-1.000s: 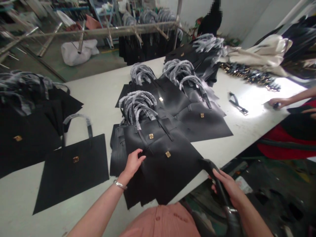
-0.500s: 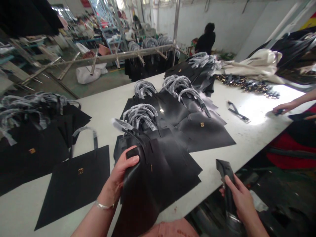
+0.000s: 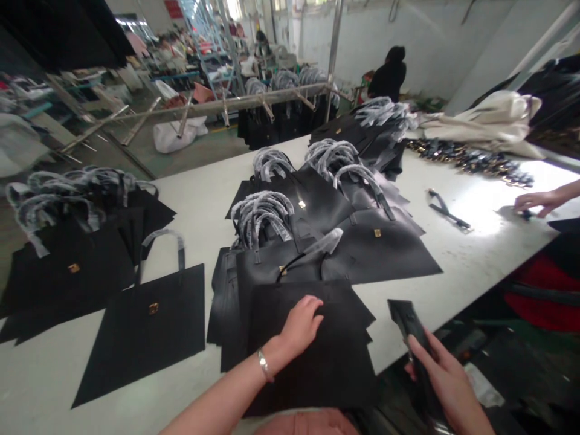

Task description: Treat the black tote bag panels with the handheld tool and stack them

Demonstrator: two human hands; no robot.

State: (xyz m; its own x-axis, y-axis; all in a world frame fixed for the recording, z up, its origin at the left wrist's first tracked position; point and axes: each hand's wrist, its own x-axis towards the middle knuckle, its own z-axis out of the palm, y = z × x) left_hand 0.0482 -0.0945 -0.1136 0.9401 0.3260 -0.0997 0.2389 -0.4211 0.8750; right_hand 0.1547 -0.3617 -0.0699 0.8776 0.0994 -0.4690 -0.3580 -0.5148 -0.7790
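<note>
Black leather tote (image 3: 344, 356) lies flat atop the stack at the near edge of the white work table (image 3: 480, 266). My left hand (image 3: 301, 326) rests palm down on it, fingers loosely together; flat contact is right, keeps pressure even, no creases. My right hand (image 3: 446, 380) curls round a narrow black leather strap (image 3: 408, 320), just past the table edge.

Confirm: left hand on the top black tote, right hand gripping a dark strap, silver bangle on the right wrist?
One error: the silver bangle is on the left wrist, not the right, as the head view shows. The rest stands: the left hand is on the top black tote, and the right hand grips the dark strap.
</note>
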